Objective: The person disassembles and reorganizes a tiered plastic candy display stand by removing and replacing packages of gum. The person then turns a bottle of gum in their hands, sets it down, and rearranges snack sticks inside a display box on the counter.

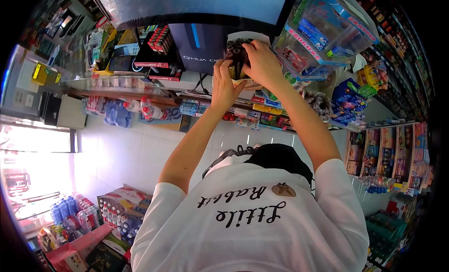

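Note:
An open cardboard box (pixel 250 38) stands on the counter below the monitor, filled with dark brown wrapped packets (pixel 236 49). My left hand (pixel 225 87) is at its near left corner, fingers curled along the side and thumb toward the front edge. From the right, my right hand (pixel 263 63) reaches over the box. Its fingers are bent down onto the packets, with the thumb lower among them. Exactly what lies between the right fingertips is partly hidden.
Left of the box stands a dark box with a blue stripe (pixel 199 47). A monitor (pixel 201 7) overhangs the back. Clear display boxes (pixel 322 38) crowd the right. Goods fill the shelf under the counter edge, and red-capped bottles (pixel 152 109) stand below left.

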`<state>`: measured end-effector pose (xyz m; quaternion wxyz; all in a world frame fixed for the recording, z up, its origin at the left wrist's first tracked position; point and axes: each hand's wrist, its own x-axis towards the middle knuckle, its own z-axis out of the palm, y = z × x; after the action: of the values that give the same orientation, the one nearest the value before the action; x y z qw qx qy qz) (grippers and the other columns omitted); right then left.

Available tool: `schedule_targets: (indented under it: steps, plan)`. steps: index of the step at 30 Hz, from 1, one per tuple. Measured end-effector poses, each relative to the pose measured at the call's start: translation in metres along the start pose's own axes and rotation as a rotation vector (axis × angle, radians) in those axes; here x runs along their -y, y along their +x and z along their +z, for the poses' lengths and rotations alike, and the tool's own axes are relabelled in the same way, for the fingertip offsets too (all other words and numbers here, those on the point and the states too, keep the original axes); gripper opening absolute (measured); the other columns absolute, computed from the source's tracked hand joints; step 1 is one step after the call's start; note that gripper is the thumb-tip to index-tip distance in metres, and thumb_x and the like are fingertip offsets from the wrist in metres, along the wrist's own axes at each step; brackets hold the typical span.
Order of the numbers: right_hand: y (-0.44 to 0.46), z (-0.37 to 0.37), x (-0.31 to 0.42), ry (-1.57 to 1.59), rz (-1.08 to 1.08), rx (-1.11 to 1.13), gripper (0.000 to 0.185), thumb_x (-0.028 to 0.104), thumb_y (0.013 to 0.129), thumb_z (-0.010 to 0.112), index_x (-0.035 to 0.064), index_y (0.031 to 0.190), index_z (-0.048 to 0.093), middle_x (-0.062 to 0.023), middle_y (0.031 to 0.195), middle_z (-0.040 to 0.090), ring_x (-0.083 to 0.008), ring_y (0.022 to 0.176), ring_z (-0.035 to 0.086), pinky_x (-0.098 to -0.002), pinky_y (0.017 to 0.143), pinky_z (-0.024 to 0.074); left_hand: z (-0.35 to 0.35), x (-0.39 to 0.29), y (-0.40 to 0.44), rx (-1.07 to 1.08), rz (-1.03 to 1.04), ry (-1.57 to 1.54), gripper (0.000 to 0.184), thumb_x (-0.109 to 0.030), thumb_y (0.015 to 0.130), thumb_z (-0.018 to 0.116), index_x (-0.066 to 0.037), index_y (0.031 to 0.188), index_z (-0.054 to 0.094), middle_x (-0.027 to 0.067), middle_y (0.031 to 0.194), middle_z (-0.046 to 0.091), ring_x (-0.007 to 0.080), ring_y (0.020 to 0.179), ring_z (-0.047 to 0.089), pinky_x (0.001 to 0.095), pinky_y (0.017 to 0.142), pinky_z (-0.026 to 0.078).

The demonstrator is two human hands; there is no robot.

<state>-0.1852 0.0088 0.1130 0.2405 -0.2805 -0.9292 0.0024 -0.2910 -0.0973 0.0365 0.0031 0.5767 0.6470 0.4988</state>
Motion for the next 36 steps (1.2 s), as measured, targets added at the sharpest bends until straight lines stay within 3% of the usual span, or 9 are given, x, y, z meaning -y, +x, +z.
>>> schedule_targets:
  steps: [3, 6, 10, 11, 18, 26, 31, 33, 36]
  plan:
    - [0.005, -0.001, -0.012, 0.05, -0.035, 0.087, 0.055, 0.013, 0.072, 0.064, 0.001, 0.124, 0.049, -0.0134, 0.113, 0.054, -0.0319, 0.105, 0.054, -0.0423, 0.086, 0.0484, 0.0, 0.004, -0.001, 0.003, -0.018, -0.011, 0.084, -0.009, 0.067, 0.081, 0.001, 0.132, 0.029, 0.0223, 0.129, 0.037, 0.038, 0.118, 0.043, 0.0419, 0.097, 0.04]
    - [0.007, -0.006, -0.003, -0.053, -0.026, 0.136, 0.055, 0.021, 0.077, 0.064, 0.001, 0.124, 0.046, -0.0153, 0.116, 0.053, -0.0343, 0.104, 0.054, -0.0457, 0.088, 0.0458, 0.002, 0.006, -0.001, 0.003, -0.079, -0.037, 0.091, -0.01, 0.067, 0.081, 0.001, 0.138, 0.024, 0.0223, 0.132, 0.037, 0.0366, 0.119, 0.044, 0.0413, 0.098, 0.041]
    - [0.019, 0.007, 0.008, -0.13, -0.059, 0.135, 0.062, 0.037, 0.077, 0.07, 0.0033, 0.124, 0.046, -0.015, 0.102, 0.064, -0.0337, 0.099, 0.056, -0.0444, 0.085, 0.0435, 0.004, 0.009, -0.001, 0.027, -0.092, 0.005, 0.097, -0.013, 0.067, 0.082, 0.0, 0.142, 0.021, 0.0217, 0.133, 0.039, 0.0375, 0.121, 0.044, 0.0421, 0.098, 0.042]
    - [0.023, 0.01, 0.008, -0.126, -0.032, 0.164, 0.057, 0.037, 0.075, 0.071, 0.0073, 0.119, 0.048, -0.0133, 0.09, 0.068, -0.0335, 0.094, 0.057, -0.0427, 0.082, 0.0433, 0.004, 0.008, -0.001, 0.021, -0.096, 0.011, 0.097, -0.013, 0.066, 0.082, -0.001, 0.141, 0.022, 0.0209, 0.132, 0.04, 0.0372, 0.121, 0.044, 0.0423, 0.098, 0.042]
    - [0.018, 0.007, 0.003, 0.077, -0.094, 0.028, 0.042, 0.03, 0.068, 0.07, 0.0126, 0.102, 0.053, -0.0061, 0.086, 0.066, -0.0307, 0.091, 0.055, -0.0423, 0.083, 0.0362, -0.01, 0.018, 0.009, 0.042, -0.076, -0.052, 0.089, -0.009, 0.062, 0.082, -0.005, 0.137, 0.035, 0.0149, 0.124, 0.05, 0.0332, 0.116, 0.048, 0.0419, 0.097, 0.041]
    - [0.009, 0.006, 0.007, 0.215, -0.005, 0.036, 0.027, 0.027, 0.076, 0.068, 0.0114, 0.094, 0.056, -0.0014, 0.083, 0.062, -0.0235, 0.086, 0.056, -0.0398, 0.081, 0.0351, -0.027, 0.013, 0.013, 0.094, -0.112, 0.013, 0.092, -0.013, 0.059, 0.084, -0.006, 0.136, 0.035, 0.0138, 0.121, 0.049, 0.0367, 0.111, 0.047, 0.0434, 0.094, 0.042]
    - [-0.001, -0.009, 0.003, 0.029, -0.114, 0.071, 0.052, 0.034, 0.076, 0.072, 0.007, 0.119, 0.057, -0.0091, 0.115, 0.056, -0.028, 0.11, 0.051, -0.0431, 0.092, 0.0386, -0.027, 0.009, 0.022, 0.043, -0.004, -0.118, 0.073, -0.012, 0.074, 0.073, -0.006, 0.136, 0.037, 0.0172, 0.118, 0.049, 0.0375, 0.112, 0.046, 0.0438, 0.095, 0.04]
    - [-0.007, -0.021, 0.0, 0.034, -0.104, 0.111, 0.052, 0.029, 0.072, 0.075, 0.0047, 0.114, 0.058, -0.0087, 0.113, 0.055, -0.0291, 0.107, 0.052, -0.0414, 0.089, 0.0434, -0.03, 0.003, 0.03, 0.002, 0.095, -0.083, 0.061, -0.01, 0.081, 0.065, -0.007, 0.136, 0.04, 0.0186, 0.119, 0.05, 0.0373, 0.108, 0.05, 0.043, 0.091, 0.043]
    - [-0.011, -0.028, 0.002, 0.047, -0.098, 0.134, 0.051, 0.017, 0.069, 0.077, 0.0021, 0.113, 0.056, -0.0082, 0.113, 0.052, -0.031, 0.102, 0.056, -0.0394, 0.083, 0.0495, -0.039, -0.011, 0.038, 0.241, -0.05, -0.071, 0.062, -0.013, 0.081, 0.066, -0.009, 0.137, 0.04, 0.0186, 0.124, 0.049, 0.0371, 0.097, 0.056, 0.042, 0.084, 0.047]
